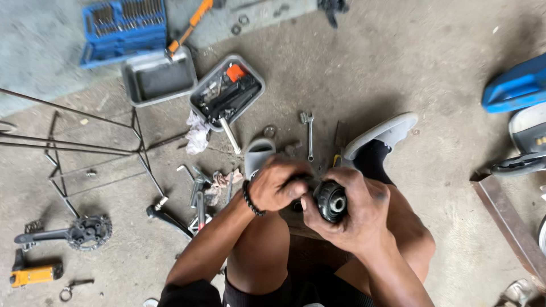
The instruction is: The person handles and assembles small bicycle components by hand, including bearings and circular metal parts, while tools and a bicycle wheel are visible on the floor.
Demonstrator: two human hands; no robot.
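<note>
Black round metal part [331,200], bearing-cup shaped with a pale bore, sits clamped in right hand [355,213], fingers curled tight round its rim. Left hand [278,183] closed on its dark far end. Looks heavy, rigid, probably greasy; best held by the rim. Wrench [310,135], tool trays [227,91], crankset [85,232] on concrete floor [432,62].

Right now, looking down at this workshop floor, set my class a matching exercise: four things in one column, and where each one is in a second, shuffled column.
Things
1. black round part
2. blue drill bit case
3. crank with chainring
4. combination wrench

Places
A. top left of the floor
B. held in the right hand, with the left hand against it
C. lower left, above a yellow tool
D. on the concrete just beyond the hands

Pairs: 1-B, 2-A, 3-C, 4-D
</note>
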